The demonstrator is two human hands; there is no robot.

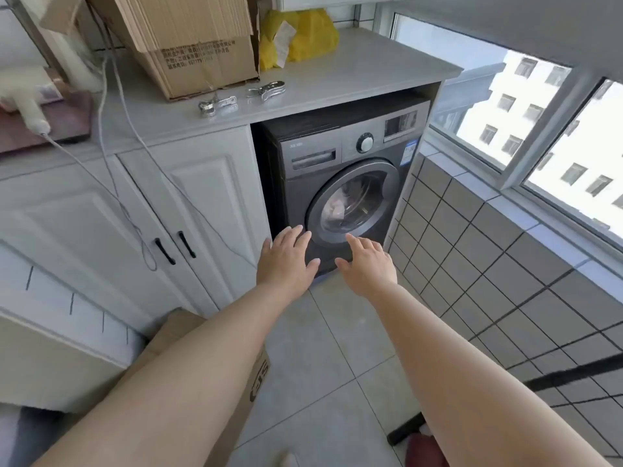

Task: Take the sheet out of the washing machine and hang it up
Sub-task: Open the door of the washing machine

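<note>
A dark grey front-loading washing machine (313, 153) stands in a niche under a white counter, its round door (354, 200) closed. Behind the door glass a pale bundle of fabric, the sheet (335, 208), shows dimly. My left hand (288, 256) and my right hand (369, 264) reach forward side by side in front of the machine's lower front, fingers spread and straight, holding nothing. Whether either hand touches the machine cannot be told.
Two metal clothes clips (217, 105) (266, 90), a cardboard box (188, 42) and a yellow bag (298, 37) lie on the counter (354, 75). White cabinet doors (188, 210) are left of the machine, a tiled wall (488, 257) and windows right. Another cardboard box (242, 392) sits on the floor.
</note>
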